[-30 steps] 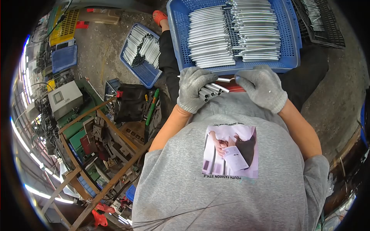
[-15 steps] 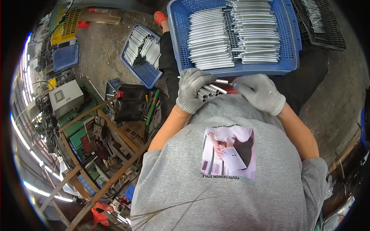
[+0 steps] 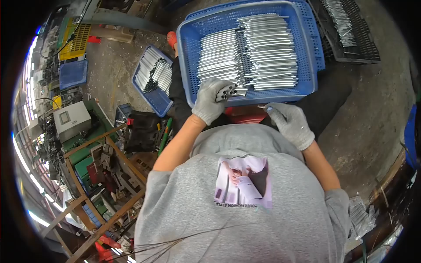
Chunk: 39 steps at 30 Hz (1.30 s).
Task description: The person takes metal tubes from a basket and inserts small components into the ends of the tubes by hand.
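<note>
My left hand (image 3: 211,100), in a grey knitted glove, is wrapped round a bunch of several metal tubes (image 3: 237,91) at the near left edge of the large blue basket (image 3: 312,65). The open tube ends point to the right. My right hand (image 3: 290,125), gloved too, is just below the basket's near edge, its thumb and fingertips pinched on a small thin piece (image 3: 262,107) too small to identify. Two stacks of shiny metal tubes (image 3: 269,52) lie side by side in the basket.
A smaller blue basket (image 3: 155,103) with tubes stands on the floor at the left. Black crates (image 3: 357,55) are at the upper right. A wooden frame (image 3: 125,158) and a grey box (image 3: 72,120) are at the left. My legs flank the large basket.
The view has shifted, with the basket now lower and further left. My left hand has turned and moved to the basket edge with the tubes; my right hand has drawn away from them.
</note>
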{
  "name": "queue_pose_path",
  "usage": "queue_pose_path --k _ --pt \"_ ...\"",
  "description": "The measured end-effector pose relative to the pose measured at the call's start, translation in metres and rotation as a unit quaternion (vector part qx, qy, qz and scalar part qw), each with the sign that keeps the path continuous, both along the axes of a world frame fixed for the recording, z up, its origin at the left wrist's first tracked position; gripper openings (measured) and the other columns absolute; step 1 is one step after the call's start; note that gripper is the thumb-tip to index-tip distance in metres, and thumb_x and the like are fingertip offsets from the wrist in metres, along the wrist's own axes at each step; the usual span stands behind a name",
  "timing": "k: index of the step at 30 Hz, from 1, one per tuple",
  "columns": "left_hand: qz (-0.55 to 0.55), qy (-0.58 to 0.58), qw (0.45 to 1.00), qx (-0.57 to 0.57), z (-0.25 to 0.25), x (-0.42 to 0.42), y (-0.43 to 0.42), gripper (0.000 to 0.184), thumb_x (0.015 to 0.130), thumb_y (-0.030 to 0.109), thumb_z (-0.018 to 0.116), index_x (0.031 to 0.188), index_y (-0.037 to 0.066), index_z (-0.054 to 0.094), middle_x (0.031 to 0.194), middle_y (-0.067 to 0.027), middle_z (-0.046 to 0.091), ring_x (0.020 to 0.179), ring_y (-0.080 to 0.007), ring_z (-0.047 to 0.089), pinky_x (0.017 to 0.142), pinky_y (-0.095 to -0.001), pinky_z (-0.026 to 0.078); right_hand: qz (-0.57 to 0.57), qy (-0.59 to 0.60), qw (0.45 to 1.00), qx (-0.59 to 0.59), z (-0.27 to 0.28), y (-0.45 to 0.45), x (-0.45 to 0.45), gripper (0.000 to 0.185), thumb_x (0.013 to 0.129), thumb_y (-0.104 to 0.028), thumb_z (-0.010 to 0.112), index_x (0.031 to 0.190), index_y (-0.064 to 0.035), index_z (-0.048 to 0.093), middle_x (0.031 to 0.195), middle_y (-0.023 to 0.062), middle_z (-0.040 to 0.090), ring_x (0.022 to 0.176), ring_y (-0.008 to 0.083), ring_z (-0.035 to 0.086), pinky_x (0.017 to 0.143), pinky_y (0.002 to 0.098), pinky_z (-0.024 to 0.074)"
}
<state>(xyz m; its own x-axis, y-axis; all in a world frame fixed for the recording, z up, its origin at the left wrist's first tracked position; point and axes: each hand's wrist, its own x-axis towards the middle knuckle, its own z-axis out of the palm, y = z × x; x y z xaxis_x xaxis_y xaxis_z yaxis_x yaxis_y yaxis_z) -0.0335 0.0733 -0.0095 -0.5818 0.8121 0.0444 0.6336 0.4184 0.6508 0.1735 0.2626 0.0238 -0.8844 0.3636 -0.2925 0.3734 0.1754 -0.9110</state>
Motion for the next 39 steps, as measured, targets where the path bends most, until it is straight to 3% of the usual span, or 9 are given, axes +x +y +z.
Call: queue_pose_path --k 2,7,8,10,15,21,26,28,39 --pt "0.01 -0.032 0.998 -0.044 -0.004 -0.002 0.026 0.026 0.08 0.006 0.076 0.105 0.007 0.072 0.092 -0.0084 0.072 0.088 -0.0284 0.065 0.085 -0.0414 0.049 -0.009 0.004 1.0 -0.004 0.001 0.006 0.012 0.024 0.098 -0.012 0.063 0.112 0.0025 0.075 0.073 0.0078 0.07 0.057 0.017 0.054 0.058 0.0302 0.0456" --pt "-0.039 -0.046 0.989 -0.134 -0.025 0.004 0.101 0.016 0.087 0.011 0.071 0.103 0.008 0.069 0.089 -0.0112 0.072 0.077 -0.0318 0.065 0.079 -0.044 0.053 -0.033 -0.001 0.999 0.004 0.006 0.005 0.029 0.023 0.094 -0.018 0.068 0.107 -0.0022 0.078 0.086 0.0127 0.078 0.068 0.0308 0.068 0.066 0.0379 0.0527" --pt "-0.052 -0.073 0.979 -0.182 -0.029 0.007 0.115 0.018 0.089 0.015 0.068 0.106 0.009 0.068 0.094 -0.0111 0.074 0.089 -0.0324 0.07 0.086 -0.0451 0.055 -0.038 -0.004 0.999 0.026 0.005 0.004 0.032 0.022 0.094 -0.017 0.068 0.107 -0.0022 0.077 0.087 0.0128 0.078 0.07 0.0307 0.069 0.067 0.0378 0.0529" --pt "-0.08 -0.045 0.965 -0.247 -0.038 0.017 0.138 0.021 0.089 0.015 0.068 0.11 0.011 0.068 0.097 -0.0106 0.076 0.093 -0.0322 0.072 0.089 -0.0449 0.056 -0.045 -0.004 0.997 0.067 0.002 0.001 0.037 0.021 0.093 -0.016 0.068 0.107 -0.0022 0.077 0.09 0.013 0.078 0.075 0.0306 0.069 0.07 0.0376 0.0534" --pt "-0.137 -0.051 0.964 -0.223 -0.068 0.029 0.153 0.028 0.085 0.025 0.074 0.11 0.012 0.07 0.103 -0.0071 0.076 0.1 -0.0314 0.071 0.095 -0.0438 0.055 -0.028 0.013 0.994 0.107 -0.005 -0.005 0.038 0.02 0.092 -0.011 0.07 0.108 -0.0025 0.077 0.093 0.013 0.077 0.081 0.0299 0.07 0.074 0.0375 0.0539" --pt "-0.091 0.003 0.994 -0.053 -0.064 0.028 0.11 0.027 0.089 0.024 0.072 0.113 0.012 0.072 0.107 -0.0063 0.075 0.102 -0.0302 0.07 0.096 -0.0412 0.054 0.001 0.024 0.984 0.177 -0.014 -0.008 0.034 0.021 0.091 -0.009 0.07 0.11 -0.0023 0.077 0.092 0.0131 0.077 0.08 0.0298 0.069 0.073 0.0374 0.0539" --pt "-0.046 -0.06 0.992 -0.102 -0.045 -0.009 0.041 0.026 0.094 0.023 0.069 0.117 0.011 0.072 0.108 -0.0089 0.076 0.098 -0.0289 0.071 0.09 -0.0399 0.055 0.036 0.022 0.981 0.19 -0.01 -0.01 0.023 0.021 0.09 -0.009 0.071 0.109 -0.0024 0.076 0.094 0.013 0.077 0.08 0.0308 0.07 0.073 0.0376 0.0542" --pt "-0.023 -0.087 0.978 -0.187 -0.027 -0.025 0.013 0.026 0.096 0.026 0.067 0.116 0.009 0.072 0.104 -0.0108 0.076 0.091 -0.0311 0.072 0.087 -0.0414 0.056 0.052 0.023 0.978 0.2 -0.008 -0.013 0.017 0.021 0.09 -0.009 0.071 0.11 -0.0027 0.076 0.094 0.0127 0.077 0.08 0.031 0.07 0.073 0.0376 0.0543" --pt "-0.09 -0.035 0.982 -0.164 -0.049 -0.03 -0.031 0.029 0.101 0.032 0.06 0.105 0.007 0.072 0.097 -0.0133 0.073 0.088 -0.0382 0.067 0.084 -0.0459 0.054 0.093 0.043 0.961 0.258 -0.002 -0.045 -0.025 0.023 0.089 -0.01 0.071 0.111 -0.0056 0.075 0.097 0.0096 0.078 0.08 0.0307 0.072 0.076 0.0366 0.0549"
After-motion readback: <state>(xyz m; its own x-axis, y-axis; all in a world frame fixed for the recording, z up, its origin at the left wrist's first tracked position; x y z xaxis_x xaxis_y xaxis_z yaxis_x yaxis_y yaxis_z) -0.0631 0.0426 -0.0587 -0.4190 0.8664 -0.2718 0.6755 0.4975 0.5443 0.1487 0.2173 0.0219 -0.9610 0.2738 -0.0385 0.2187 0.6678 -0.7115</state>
